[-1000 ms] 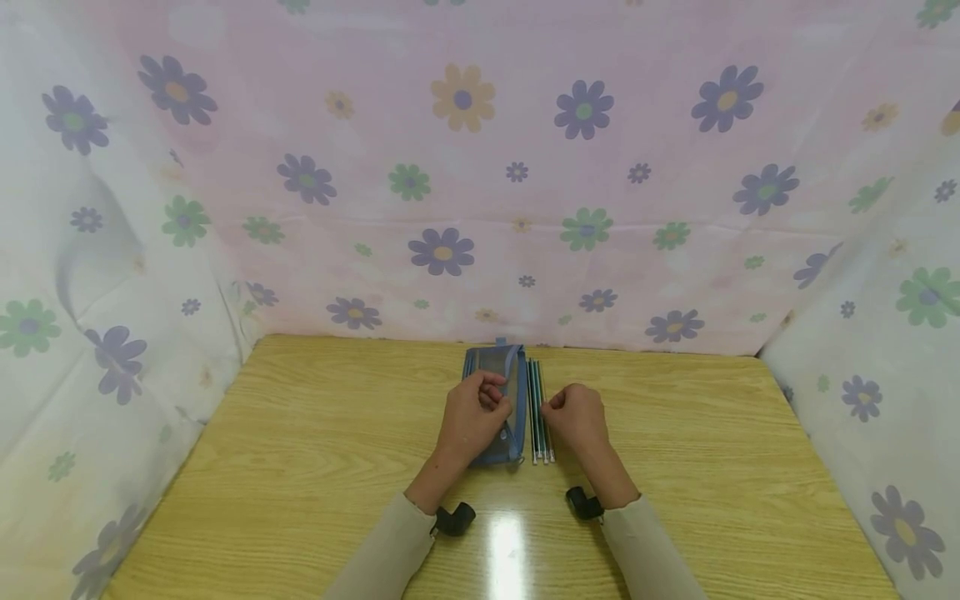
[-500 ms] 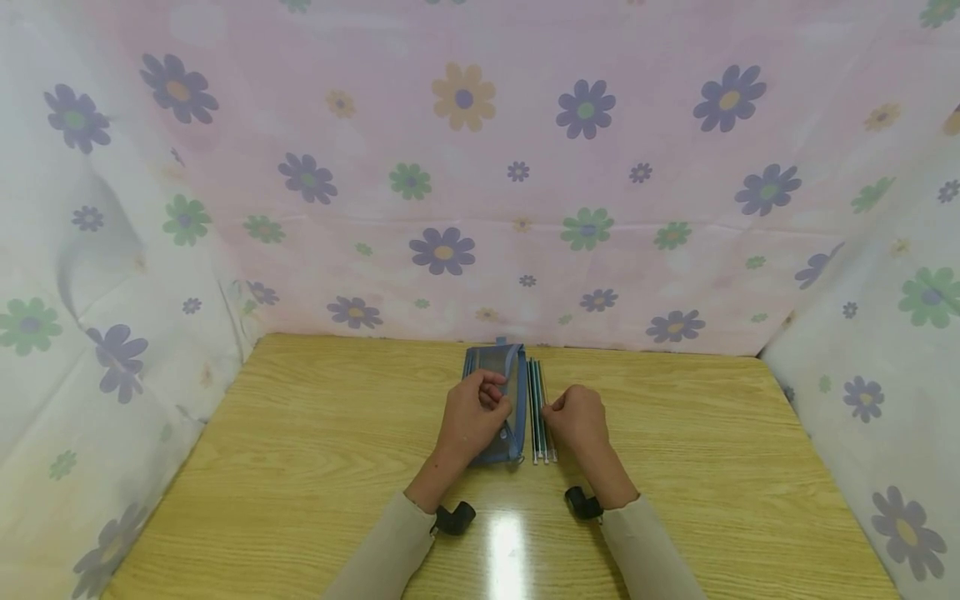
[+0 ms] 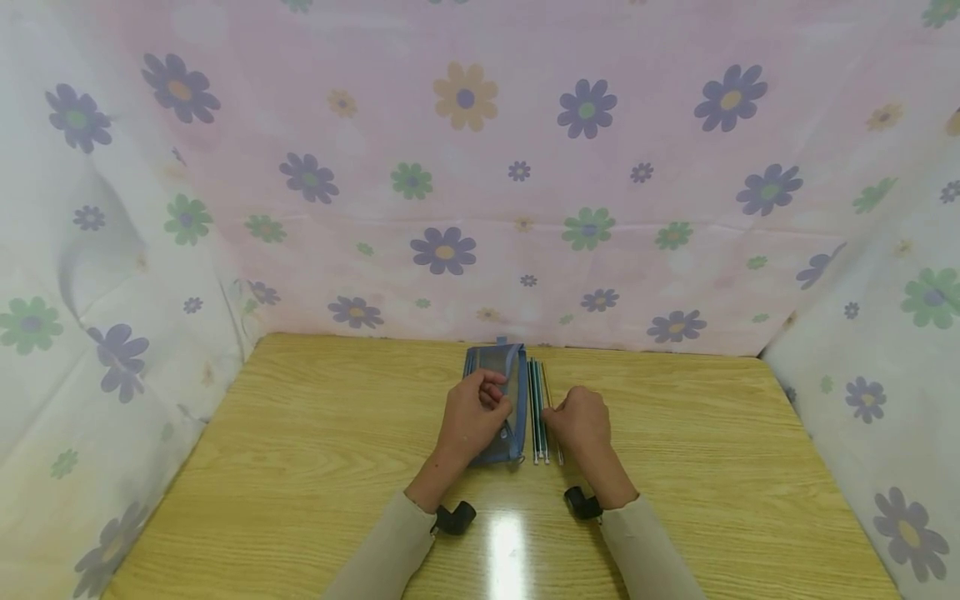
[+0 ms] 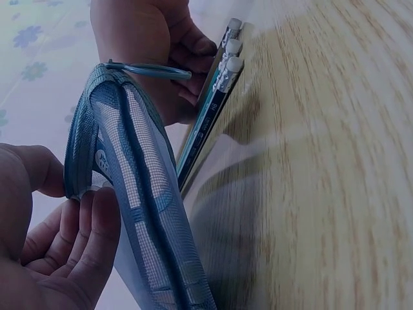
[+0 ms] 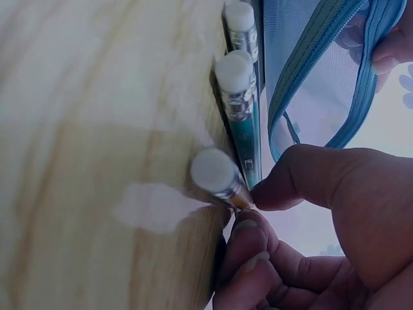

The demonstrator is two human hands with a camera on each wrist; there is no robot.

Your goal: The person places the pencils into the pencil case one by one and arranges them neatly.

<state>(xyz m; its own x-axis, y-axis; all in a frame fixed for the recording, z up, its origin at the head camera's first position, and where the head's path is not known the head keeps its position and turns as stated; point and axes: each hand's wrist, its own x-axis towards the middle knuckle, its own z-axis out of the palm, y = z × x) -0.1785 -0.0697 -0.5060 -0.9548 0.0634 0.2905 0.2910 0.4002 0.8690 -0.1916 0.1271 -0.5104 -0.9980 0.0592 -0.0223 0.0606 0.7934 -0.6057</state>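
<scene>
We look down at a wood-grain table (image 3: 345, 417). On it, a blue mesh pouch (image 3: 518, 400) rests with its zip parted, just beside a row of pencils (image 4: 227, 76). The left hand (image 3: 472, 421) pinches the edge of the pouch's mouth. The right hand (image 3: 581, 417) pinches a yellowish pencil (image 5: 215, 172) around its middle, between thumb and fingers. That pencil slants apart from its neighbours at the eraser end; we cannot tell whether it is off the table.

To do this well, we would suggest a light, firm pinch and drawing the one pencil sideways before raising it, so the others do not roll. A steady grip on the pouch's edge should stop the soft mesh folding inward.

As for writing, a black pencil (image 4: 205, 126) carries pale print, too small for us to read. A teal pencil (image 5: 244, 139) shows a small pale mark, and the pouch has a round badge (image 4: 101, 159); we can make out no brand.
</scene>
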